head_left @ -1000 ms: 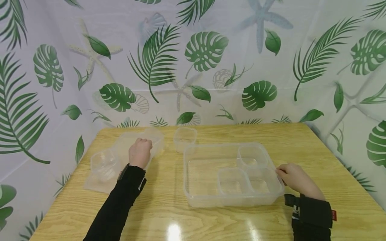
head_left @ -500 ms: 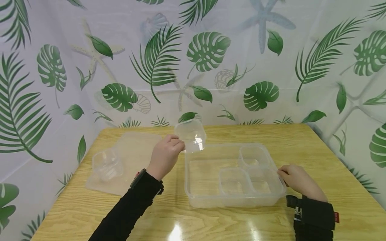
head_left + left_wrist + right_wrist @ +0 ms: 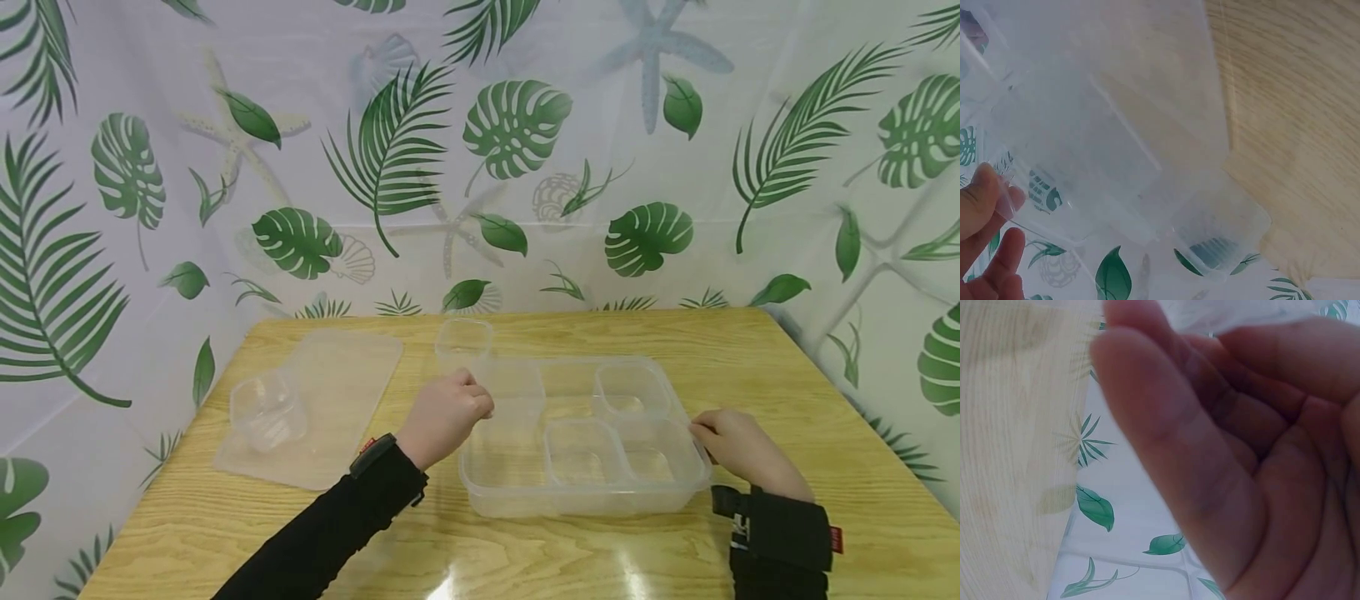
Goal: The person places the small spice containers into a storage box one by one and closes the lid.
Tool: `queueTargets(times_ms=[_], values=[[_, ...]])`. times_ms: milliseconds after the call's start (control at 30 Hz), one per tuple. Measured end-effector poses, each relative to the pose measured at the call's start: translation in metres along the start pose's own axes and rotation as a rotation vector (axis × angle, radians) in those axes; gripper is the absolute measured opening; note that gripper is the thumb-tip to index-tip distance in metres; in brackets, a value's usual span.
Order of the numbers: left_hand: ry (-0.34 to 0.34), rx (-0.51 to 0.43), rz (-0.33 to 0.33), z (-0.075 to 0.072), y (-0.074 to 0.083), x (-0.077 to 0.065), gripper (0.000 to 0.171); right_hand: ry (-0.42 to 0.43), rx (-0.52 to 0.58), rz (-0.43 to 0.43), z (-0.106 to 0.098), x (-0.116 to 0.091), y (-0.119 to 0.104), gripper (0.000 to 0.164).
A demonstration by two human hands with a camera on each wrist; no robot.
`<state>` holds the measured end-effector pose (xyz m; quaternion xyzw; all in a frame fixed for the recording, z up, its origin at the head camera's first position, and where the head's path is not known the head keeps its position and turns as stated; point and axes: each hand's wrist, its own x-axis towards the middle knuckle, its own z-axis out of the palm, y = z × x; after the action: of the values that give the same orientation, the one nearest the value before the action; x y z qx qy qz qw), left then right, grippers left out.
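My left hand (image 3: 442,417) pinches the edge of a clear plastic container (image 3: 517,379), lowered over the left part of a large clear plastic box (image 3: 510,502). In the left wrist view, the thumb and fingertips of this hand (image 3: 991,228) grip the container's rim. On the box's right side, my right hand (image 3: 738,446) holds the rim between thumb and fingers. Three small clear cups sit in the right half of the box, among them a front one (image 3: 581,454) and a back one (image 3: 633,392). The right wrist view shows mostly the thumb (image 3: 1166,437) and curled fingers.
Just behind the box stands another small clear cup (image 3: 463,337). To the left, a translucent flat lid (image 3: 352,383) lies on the wooden table (image 3: 390,542), with a clear container (image 3: 266,412) on it. A leaf-print cloth (image 3: 555,250) hangs behind.
My left hand has picked up the clear container from the lid on the left, carried it right and lowered it over the box. The right hand stays on the box's rim.
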<state>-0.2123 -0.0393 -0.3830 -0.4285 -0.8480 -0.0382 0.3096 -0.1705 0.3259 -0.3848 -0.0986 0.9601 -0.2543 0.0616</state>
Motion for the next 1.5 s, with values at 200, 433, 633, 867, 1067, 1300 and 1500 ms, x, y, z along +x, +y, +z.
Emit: queueTargets(times_ms=[200,433,633,867,1067,1300,1500], values=[[-0.093,0.017,0.010,0.010,0.004,0.001,0.009,0.000,0.003,0.003,0.000,0.000,0.000,0.024],[-0.219,-0.056,-0.039,0.016,0.005,0.003,0.019,0.003,0.010,0.003,0.000,-0.001,-0.002,0.024],[-0.364,-0.200,-0.135,0.014,0.006,0.004,0.004,0.003,0.004,0.003,0.000,0.000,-0.002,0.024],[-0.402,-0.437,-0.328,0.005,0.004,0.007,0.020,0.000,0.001,0.004,0.000,0.000,-0.002,0.024],[-0.458,-0.580,-0.413,0.000,0.003,0.017,0.016,0.002,0.000,0.006,-0.001,-0.001,-0.002,0.025],[-0.519,-0.695,-0.446,-0.001,0.001,0.028,0.021,-0.001,0.007,0.004,0.000,-0.001,-0.002,0.024],[-0.587,-0.753,-0.400,0.043,-0.016,0.027,0.045,0.003,-0.002,-0.015,-0.001,0.001,0.000,0.024]])
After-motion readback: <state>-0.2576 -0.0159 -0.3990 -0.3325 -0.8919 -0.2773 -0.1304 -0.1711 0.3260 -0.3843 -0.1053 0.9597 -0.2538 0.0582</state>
